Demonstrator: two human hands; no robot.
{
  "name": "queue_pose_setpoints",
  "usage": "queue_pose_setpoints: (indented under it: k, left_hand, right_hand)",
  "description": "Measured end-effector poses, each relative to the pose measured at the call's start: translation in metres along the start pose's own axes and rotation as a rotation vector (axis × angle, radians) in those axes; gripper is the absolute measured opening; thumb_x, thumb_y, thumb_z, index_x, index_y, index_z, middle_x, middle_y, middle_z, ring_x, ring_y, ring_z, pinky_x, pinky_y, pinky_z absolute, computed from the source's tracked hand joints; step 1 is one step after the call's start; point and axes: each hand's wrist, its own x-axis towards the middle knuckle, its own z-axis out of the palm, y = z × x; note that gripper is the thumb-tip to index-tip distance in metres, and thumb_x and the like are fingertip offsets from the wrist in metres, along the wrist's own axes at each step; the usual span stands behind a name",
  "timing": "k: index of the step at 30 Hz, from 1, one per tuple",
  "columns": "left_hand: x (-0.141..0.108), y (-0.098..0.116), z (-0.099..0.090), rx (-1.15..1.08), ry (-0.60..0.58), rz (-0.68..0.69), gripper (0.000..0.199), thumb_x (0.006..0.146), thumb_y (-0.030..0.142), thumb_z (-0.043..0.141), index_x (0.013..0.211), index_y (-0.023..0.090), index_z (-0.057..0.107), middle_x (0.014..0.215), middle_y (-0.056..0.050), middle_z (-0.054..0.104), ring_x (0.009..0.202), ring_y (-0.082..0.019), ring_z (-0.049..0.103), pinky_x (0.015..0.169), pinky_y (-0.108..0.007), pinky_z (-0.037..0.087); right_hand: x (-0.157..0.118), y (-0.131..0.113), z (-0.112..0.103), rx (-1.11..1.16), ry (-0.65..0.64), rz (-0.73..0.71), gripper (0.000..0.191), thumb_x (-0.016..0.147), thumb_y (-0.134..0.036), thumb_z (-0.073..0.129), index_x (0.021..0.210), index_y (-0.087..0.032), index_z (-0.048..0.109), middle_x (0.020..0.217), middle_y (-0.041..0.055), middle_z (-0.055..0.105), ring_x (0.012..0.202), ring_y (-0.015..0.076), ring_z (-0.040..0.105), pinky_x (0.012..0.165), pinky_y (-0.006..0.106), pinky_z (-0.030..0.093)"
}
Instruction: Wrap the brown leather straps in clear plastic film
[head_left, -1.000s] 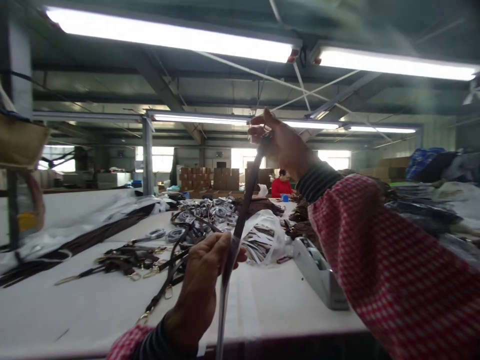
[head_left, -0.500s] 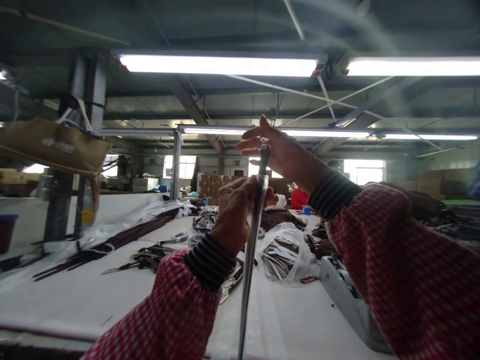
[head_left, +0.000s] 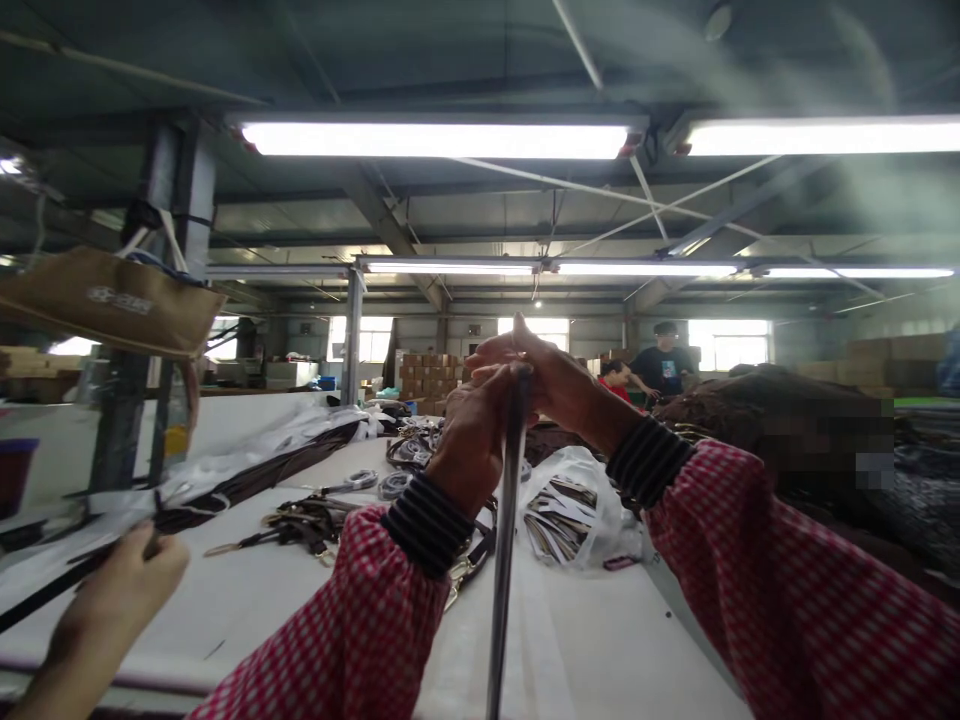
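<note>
A long dark strap point(head_left: 507, 520) in what looks like a shiny clear sleeve hangs upright before me, running down past the lower picture edge. My left hand point(head_left: 472, 425) is closed around its upper end. Right above and against it, my right hand point(head_left: 559, 385) closes over the top of the strap, thumb up and fingers bent across toward the left hand. The strap's very tip is hidden between both hands. Behind them lie metal clips point(head_left: 459, 575) on dark straps on the white table point(head_left: 600, 640).
At lower left a co-worker's hand point(head_left: 124, 600) grips a dark strap. A clear bag of strips point(head_left: 562, 525) lies beyond my hands, with dark straps with hardware point(head_left: 304, 525) left of it. A brown bag point(head_left: 112, 300) hangs at left. People point(head_left: 664, 365) are farther back.
My right hand has come down onto the left hand, and the strap end that showed above the sleeve is now hidden. A co-worker's hand has appeared at lower left.
</note>
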Motion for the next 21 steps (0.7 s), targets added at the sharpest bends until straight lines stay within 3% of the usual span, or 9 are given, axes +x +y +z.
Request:
queue_pose_setpoints:
  k: [3, 6, 9, 12, 16, 19, 21]
  left_hand:
    - [-0.006, -0.004, 0.001, 0.051, -0.013, -0.063, 0.02, 0.075, 0.024, 0.085, 0.088, 0.014, 0.073, 0.077, 0.0, 0.073, 0.059, -0.01, 0.065, 0.054, -0.021, 0.053]
    - [-0.01, -0.007, 0.003, 0.079, 0.024, -0.069, 0.023, 0.069, 0.014, 0.086, 0.087, 0.012, 0.072, 0.077, -0.002, 0.074, 0.063, -0.011, 0.068, 0.056, -0.02, 0.053]
    - [-0.011, -0.009, 0.004, 0.116, 0.085, -0.014, 0.027, 0.068, 0.016, 0.087, 0.089, 0.013, 0.07, 0.074, -0.002, 0.074, 0.059, -0.012, 0.067, 0.051, -0.02, 0.051]
    - [-0.015, -0.014, 0.003, 0.181, 0.171, 0.039, 0.033, 0.066, 0.018, 0.09, 0.089, 0.016, 0.067, 0.072, 0.0, 0.073, 0.061, -0.013, 0.069, 0.052, -0.019, 0.052]
    - [-0.036, -0.022, -0.006, 0.274, 0.245, -0.046, 0.045, 0.058, 0.016, 0.093, 0.091, 0.019, 0.062, 0.083, -0.001, 0.077, 0.079, -0.02, 0.077, 0.059, -0.019, 0.057]
    - [-0.063, -0.028, -0.023, 0.433, 0.27, -0.138, 0.053, 0.063, 0.027, 0.093, 0.108, 0.025, 0.065, 0.095, -0.001, 0.079, 0.092, -0.023, 0.078, 0.068, -0.021, 0.061]
    - [-0.081, -0.033, -0.036, 0.591, 0.21, -0.232, 0.053, 0.068, 0.039, 0.089, 0.115, 0.027, 0.066, 0.097, -0.002, 0.08, 0.09, -0.024, 0.078, 0.063, -0.022, 0.059]
  right_hand:
    - [-0.007, 0.01, -0.013, 0.028, -0.019, 0.017, 0.053, 0.094, -0.068, 0.059, 0.103, -0.018, 0.075, 0.099, 0.0091, 0.078, 0.06, 0.0152, 0.067, 0.039, 0.022, 0.046]
    - [-0.024, 0.025, -0.017, 0.154, -0.014, 0.055, 0.053, 0.094, -0.069, 0.059, 0.106, -0.019, 0.072, 0.093, 0.0065, 0.076, 0.066, 0.0173, 0.068, 0.05, 0.026, 0.053]
    - [-0.059, 0.045, -0.006, 0.328, -0.014, 0.1, 0.047, 0.093, -0.067, 0.062, 0.1, -0.021, 0.068, 0.083, 0.002, 0.071, 0.069, 0.016, 0.065, 0.064, 0.028, 0.055]
    - [-0.101, 0.066, 0.008, 0.391, -0.009, 0.174, 0.034, 0.09, -0.055, 0.072, 0.089, -0.021, 0.066, 0.071, -0.0019, 0.063, 0.059, 0.0118, 0.056, 0.059, 0.023, 0.047]
    - [-0.149, 0.081, 0.004, 0.246, 0.132, 0.178, 0.034, 0.092, -0.046, 0.07, 0.084, -0.014, 0.071, 0.053, -0.0046, 0.049, 0.045, 0.0083, 0.04, 0.046, 0.023, 0.031]
    - [-0.181, 0.074, -0.018, 0.027, 0.197, 0.239, 0.04, 0.091, -0.049, 0.072, 0.078, -0.011, 0.073, 0.046, -0.0085, 0.038, 0.041, 0.0052, 0.025, 0.041, 0.023, 0.016]
    - [-0.2, 0.064, -0.032, -0.146, 0.17, 0.311, 0.044, 0.086, -0.051, 0.079, 0.07, -0.011, 0.07, 0.046, -0.0084, 0.038, 0.042, 0.0043, 0.026, 0.04, 0.023, 0.013]
